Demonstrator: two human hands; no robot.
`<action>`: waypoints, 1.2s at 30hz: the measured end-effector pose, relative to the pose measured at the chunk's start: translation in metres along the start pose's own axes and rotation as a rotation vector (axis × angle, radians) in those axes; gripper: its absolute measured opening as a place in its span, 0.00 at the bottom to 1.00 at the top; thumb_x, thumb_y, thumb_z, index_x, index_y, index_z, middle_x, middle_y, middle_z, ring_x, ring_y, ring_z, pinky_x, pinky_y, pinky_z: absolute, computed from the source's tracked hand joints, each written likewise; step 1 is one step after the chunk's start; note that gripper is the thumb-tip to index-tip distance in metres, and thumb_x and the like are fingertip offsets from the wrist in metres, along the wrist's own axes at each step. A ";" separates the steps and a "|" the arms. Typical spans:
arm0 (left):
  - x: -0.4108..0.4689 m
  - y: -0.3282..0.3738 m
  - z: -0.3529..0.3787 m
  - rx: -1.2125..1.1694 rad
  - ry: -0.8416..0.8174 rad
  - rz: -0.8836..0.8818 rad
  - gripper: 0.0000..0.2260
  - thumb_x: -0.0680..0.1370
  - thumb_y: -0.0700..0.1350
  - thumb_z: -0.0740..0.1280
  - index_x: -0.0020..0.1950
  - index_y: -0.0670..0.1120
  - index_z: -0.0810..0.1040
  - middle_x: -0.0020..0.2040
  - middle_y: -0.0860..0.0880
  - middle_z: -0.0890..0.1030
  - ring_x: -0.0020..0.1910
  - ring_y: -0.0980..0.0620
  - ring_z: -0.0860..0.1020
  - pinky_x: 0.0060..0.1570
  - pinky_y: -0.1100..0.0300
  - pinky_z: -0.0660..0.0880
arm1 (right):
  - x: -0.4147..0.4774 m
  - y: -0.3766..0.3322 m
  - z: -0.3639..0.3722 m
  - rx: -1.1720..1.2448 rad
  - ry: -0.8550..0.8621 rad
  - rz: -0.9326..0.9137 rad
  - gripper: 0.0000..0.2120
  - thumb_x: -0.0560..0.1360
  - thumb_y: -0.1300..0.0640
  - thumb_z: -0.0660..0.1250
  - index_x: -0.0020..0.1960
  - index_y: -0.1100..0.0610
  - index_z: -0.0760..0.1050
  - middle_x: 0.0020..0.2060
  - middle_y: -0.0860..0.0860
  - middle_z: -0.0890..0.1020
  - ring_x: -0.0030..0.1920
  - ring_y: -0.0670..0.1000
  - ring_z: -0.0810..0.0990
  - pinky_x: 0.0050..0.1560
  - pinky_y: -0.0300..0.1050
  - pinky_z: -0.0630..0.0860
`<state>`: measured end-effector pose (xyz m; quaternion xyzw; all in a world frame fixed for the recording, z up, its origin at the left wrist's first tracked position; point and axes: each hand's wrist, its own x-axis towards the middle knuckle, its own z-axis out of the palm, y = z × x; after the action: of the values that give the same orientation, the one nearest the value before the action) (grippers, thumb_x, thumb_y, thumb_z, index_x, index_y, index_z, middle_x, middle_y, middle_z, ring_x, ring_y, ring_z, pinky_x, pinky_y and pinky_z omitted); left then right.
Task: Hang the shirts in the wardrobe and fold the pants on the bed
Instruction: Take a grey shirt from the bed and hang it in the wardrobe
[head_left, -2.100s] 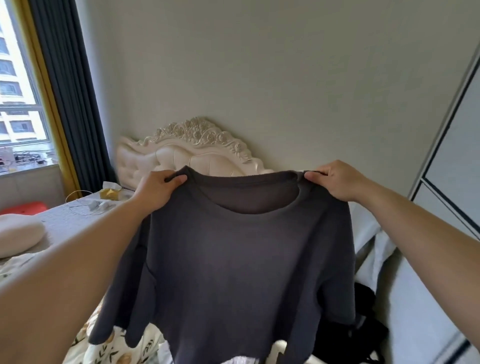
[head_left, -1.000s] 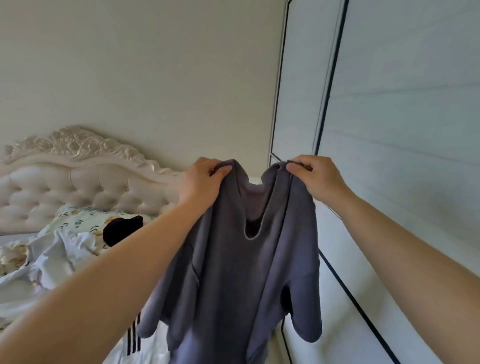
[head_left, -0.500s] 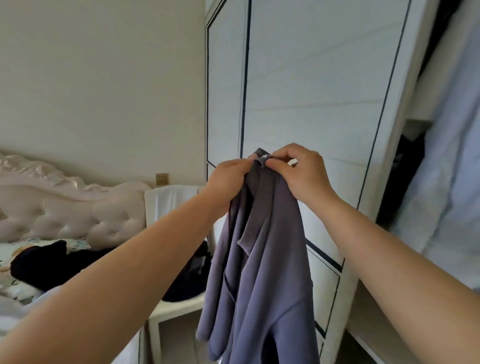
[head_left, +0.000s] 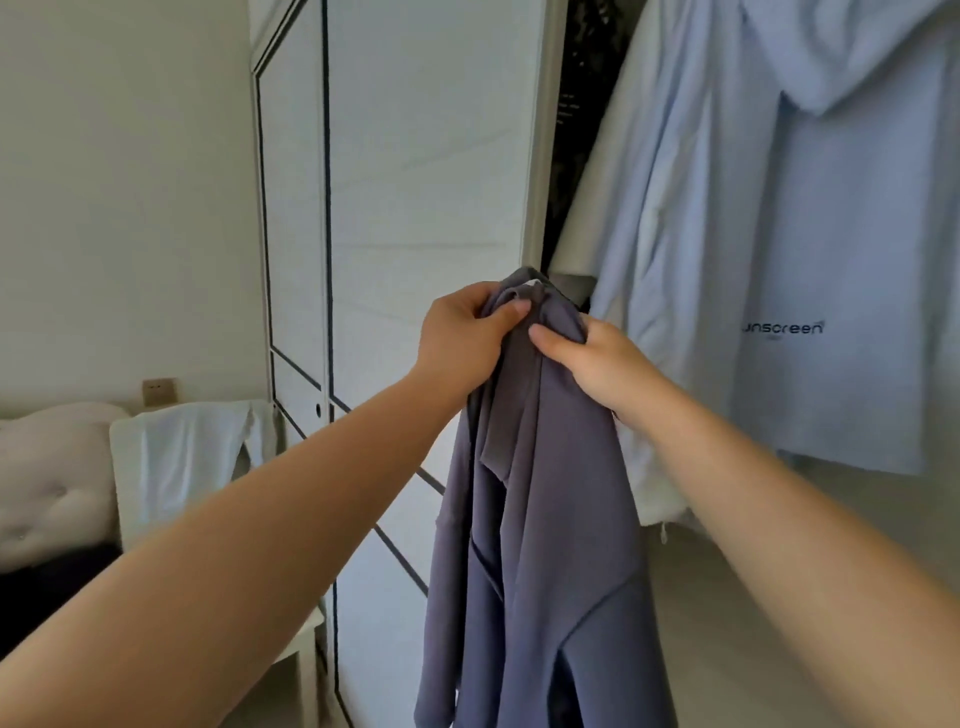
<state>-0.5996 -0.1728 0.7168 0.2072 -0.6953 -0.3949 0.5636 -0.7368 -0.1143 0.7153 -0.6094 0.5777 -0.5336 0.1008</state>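
Wardrobe (head_left: 415, 156) fills the centre and right of the frame, its white door (head_left: 431, 270) crossed by dark lines. At upper right we see a pale blue garment (head_left: 831, 234) hanging in the open section, with printed lettering on its front. The grey shirt (head_left: 545, 519) hangs bunched at centre, before the door's edge, draping to the bottom of the frame. At lower left stands a white chair (head_left: 124, 467) with white cloth (head_left: 192, 452) over its back. The left hand (head_left: 462, 338) and right hand (head_left: 597, 358) meet at the shirt's top, fingers (head_left: 545, 340) of both clamped on gathered fabric.
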 end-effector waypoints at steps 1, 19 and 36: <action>0.001 0.004 0.012 -0.004 0.014 0.021 0.03 0.76 0.44 0.69 0.46 0.49 0.82 0.40 0.51 0.82 0.43 0.54 0.80 0.48 0.57 0.77 | -0.006 0.002 -0.012 -0.020 0.024 0.004 0.03 0.75 0.48 0.67 0.47 0.45 0.75 0.42 0.42 0.81 0.42 0.39 0.79 0.40 0.30 0.73; 0.104 0.124 0.183 -0.028 -0.257 0.292 0.10 0.78 0.51 0.66 0.48 0.46 0.80 0.46 0.48 0.82 0.47 0.51 0.79 0.49 0.58 0.75 | 0.030 -0.046 -0.212 -0.199 0.611 -0.125 0.11 0.79 0.51 0.62 0.38 0.48 0.76 0.36 0.47 0.80 0.37 0.44 0.78 0.38 0.36 0.74; 0.197 0.160 0.281 -0.237 -0.386 0.426 0.09 0.78 0.52 0.65 0.43 0.48 0.80 0.40 0.52 0.80 0.40 0.56 0.77 0.39 0.67 0.73 | 0.082 -0.063 -0.304 -0.586 0.781 -0.068 0.09 0.79 0.51 0.61 0.42 0.53 0.76 0.45 0.55 0.81 0.46 0.54 0.78 0.45 0.44 0.72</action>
<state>-0.8952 -0.1324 0.9492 -0.0895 -0.7665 -0.3783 0.5113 -0.9521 -0.0114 0.9304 -0.3851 0.6779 -0.5403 -0.3166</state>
